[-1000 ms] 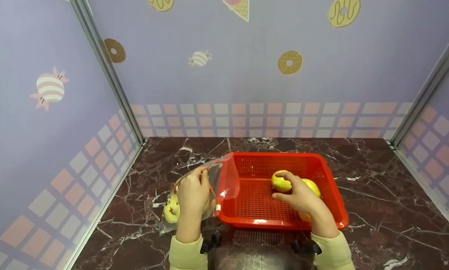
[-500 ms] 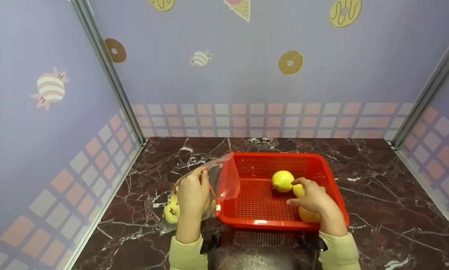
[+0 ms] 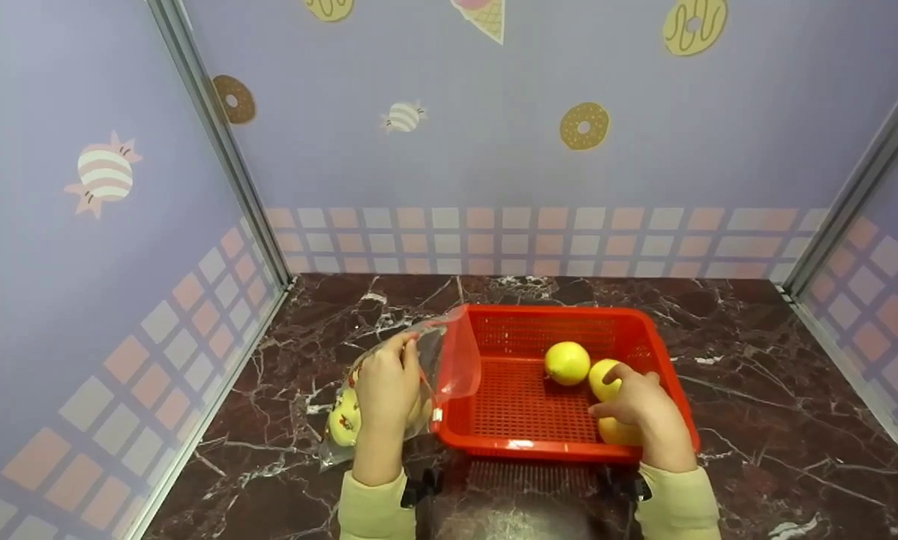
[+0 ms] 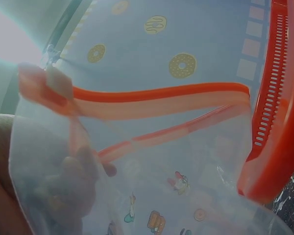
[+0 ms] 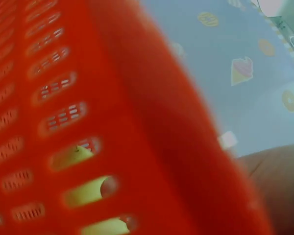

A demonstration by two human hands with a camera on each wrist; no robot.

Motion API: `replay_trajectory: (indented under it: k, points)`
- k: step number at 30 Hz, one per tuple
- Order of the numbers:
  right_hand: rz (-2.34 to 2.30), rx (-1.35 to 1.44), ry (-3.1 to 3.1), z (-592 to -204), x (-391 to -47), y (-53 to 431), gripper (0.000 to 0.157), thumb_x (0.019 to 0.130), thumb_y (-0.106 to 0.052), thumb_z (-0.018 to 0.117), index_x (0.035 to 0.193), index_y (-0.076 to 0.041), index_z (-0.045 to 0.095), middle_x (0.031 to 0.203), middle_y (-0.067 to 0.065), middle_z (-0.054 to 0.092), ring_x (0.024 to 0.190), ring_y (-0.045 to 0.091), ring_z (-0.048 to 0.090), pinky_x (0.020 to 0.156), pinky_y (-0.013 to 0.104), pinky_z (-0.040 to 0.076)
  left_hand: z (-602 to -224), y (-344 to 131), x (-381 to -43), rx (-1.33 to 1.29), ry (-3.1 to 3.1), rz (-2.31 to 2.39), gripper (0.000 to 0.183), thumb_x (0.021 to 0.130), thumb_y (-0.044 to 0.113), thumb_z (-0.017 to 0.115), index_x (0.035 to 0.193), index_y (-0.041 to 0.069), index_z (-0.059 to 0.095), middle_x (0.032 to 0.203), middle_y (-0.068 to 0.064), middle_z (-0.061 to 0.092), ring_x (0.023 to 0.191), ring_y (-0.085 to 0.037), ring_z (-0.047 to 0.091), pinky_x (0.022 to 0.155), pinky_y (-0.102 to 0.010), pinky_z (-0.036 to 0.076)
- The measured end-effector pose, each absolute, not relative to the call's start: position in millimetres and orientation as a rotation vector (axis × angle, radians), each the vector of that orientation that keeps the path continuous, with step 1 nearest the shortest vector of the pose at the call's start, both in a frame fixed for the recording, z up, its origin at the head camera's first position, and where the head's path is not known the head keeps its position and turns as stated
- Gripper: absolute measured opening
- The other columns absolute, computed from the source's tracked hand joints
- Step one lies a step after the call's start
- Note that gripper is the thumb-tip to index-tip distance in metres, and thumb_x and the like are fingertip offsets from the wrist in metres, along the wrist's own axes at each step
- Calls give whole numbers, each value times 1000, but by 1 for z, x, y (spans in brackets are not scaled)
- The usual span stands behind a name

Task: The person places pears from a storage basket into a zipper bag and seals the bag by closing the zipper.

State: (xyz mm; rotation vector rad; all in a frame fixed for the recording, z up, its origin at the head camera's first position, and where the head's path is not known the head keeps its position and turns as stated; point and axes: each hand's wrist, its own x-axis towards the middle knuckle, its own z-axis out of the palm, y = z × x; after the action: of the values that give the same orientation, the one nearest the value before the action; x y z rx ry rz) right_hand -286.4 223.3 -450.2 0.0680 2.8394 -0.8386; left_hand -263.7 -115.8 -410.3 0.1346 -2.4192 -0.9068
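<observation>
My left hand (image 3: 388,382) pinches the upper edge of a clear zip bag (image 3: 460,360), its mouth propped over the left rim of a red plastic basket (image 3: 539,448). In the left wrist view the bag (image 4: 161,95) shows a red-orange zip strip, a gaping mouth and small printed pictures. A yellow fruit (image 3: 343,421) lies in the bag. Inside the basket sit a lemon (image 3: 567,363), a second lemon (image 3: 600,375) and a yellow-orange fruit (image 3: 615,431). My right hand (image 3: 640,409) is over these last two, thumb and forefinger spread, forefinger overlapping the second lemon.
The basket stands on a dark red marbled tabletop (image 3: 779,420). Its slotted side wall (image 5: 132,147) fills much of the right wrist view. Lilac panels (image 3: 524,165) enclose the table at the back and both sides.
My right hand has moved right and nearer, from over the first lemon to the second, leaving the first in full view. The left hand and bag have stayed put.
</observation>
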Motion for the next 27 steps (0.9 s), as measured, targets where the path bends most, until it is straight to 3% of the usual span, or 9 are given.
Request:
replay_trajectory:
  k: [2,5,7,10,12,14,20,27]
  points:
    - [-799,64,2836,-451,-286,224,59,76,-26,87,122,-1,59,118,40,49,100,46,56,88,56,49,-411,-116,-264,135,-2420,-908,21,101,20,62,112,13,78,105,-14,79,90,-41,75,69,-56,56]
    - [-759,44,2820,-452,-285,225,56,77,-26,87,121,-2,62,120,41,52,114,56,53,92,58,49,-411,-116,-264,131,-2416,-903,21,100,19,62,111,12,78,104,-14,79,90,-41,75,70,-56,56]
    - [-748,23,2810,-454,-284,225,55,76,-24,86,121,-1,64,118,37,59,115,54,54,94,57,49,-411,-115,-264,128,-2416,-901,21,100,19,62,112,11,78,104,-14,79,90,-41,75,70,-56,56]
    - [-751,-12,2797,-456,-283,224,54,73,-21,86,120,-1,66,107,25,67,100,40,61,89,47,50,-410,-115,-264,137,-2428,-917,22,101,20,62,113,12,78,102,-14,79,86,-39,75,67,-55,56]
    - [-738,-58,2799,-458,-282,224,55,71,-20,86,119,-1,67,94,15,69,83,28,58,81,41,49,-409,-115,-264,148,-2436,-930,23,101,20,61,114,13,78,100,-14,79,84,-38,75,65,-53,55]
    - [-721,-104,2797,-459,-281,223,54,69,-21,86,116,-2,68,86,8,68,77,23,55,76,37,47,-409,-115,-264,154,-2443,-939,23,101,21,61,114,13,78,98,-13,79,82,-37,74,63,-52,55]
    - [-698,-185,2807,-463,-281,223,43,65,-17,87,104,-8,69,80,3,67,75,21,54,74,36,47,-409,-115,-264,143,-2430,-922,22,101,21,61,113,13,79,101,-14,80,86,-39,75,66,-54,56]
    - [-735,-193,2819,-466,-282,223,35,61,-8,78,94,-11,66,76,1,61,71,19,51,68,31,42,-407,-115,-263,155,-2442,-924,23,101,23,61,113,14,78,103,-14,79,88,-40,75,68,-56,56]
